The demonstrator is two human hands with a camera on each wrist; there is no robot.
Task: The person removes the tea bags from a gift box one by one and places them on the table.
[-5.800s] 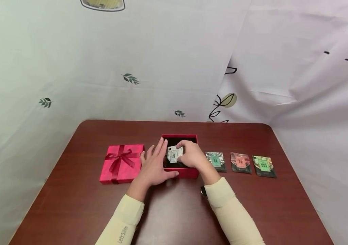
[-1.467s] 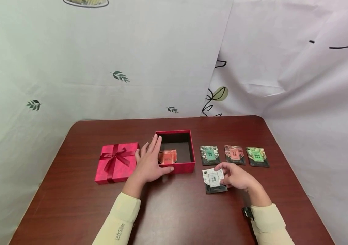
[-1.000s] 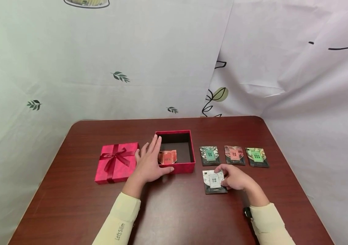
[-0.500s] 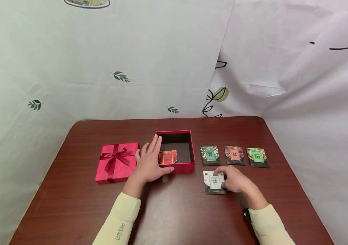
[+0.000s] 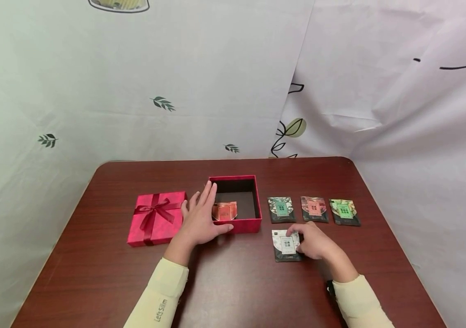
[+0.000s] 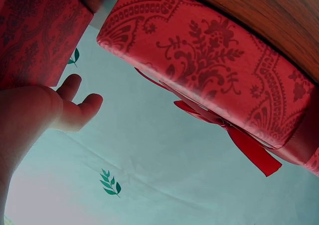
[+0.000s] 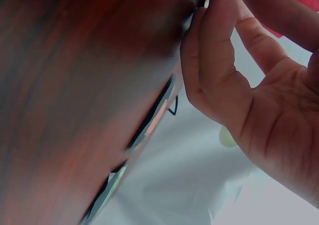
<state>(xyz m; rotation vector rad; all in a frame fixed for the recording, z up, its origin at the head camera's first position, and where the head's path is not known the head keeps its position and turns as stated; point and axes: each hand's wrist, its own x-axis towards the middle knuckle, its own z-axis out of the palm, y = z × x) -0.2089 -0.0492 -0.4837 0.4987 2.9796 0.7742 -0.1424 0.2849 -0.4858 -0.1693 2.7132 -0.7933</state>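
Observation:
My right hand (image 5: pixel 315 240) has its bent fingers and thumb on the right side of a white-and-black tea sachet (image 5: pixel 287 246), which lies flat on the table. In the right wrist view, the fingers (image 7: pixel 217 60) are bent, and the sachet cannot be made out. My left hand (image 5: pixel 198 218) rests along the left wall of a red gift box (image 5: pixel 247 225), fingers extended, thumb at its front wall. Inside the lidless box, an orange-red sachet (image 5: pixel 225 211) sits at the front left. The left wrist view shows two fingers (image 6: pixel 87 108) beside the box wall.
A red lid (image 5: pixel 138 228) with a ribbon bow lies left of the box. Right of the box, a green-label sachet (image 5: pixel 281 209), a red-label sachet (image 5: pixel 314 209) and a light-green-label sachet (image 5: pixel 344 212) form a row on the brown table (image 5: pixel 233 291). A white curtain hangs behind.
The white-and-black sachet has gone from inside the box to the table in front of the row, carried by my right hand. In the last second, it has barely moved. My left hand stays at the box.

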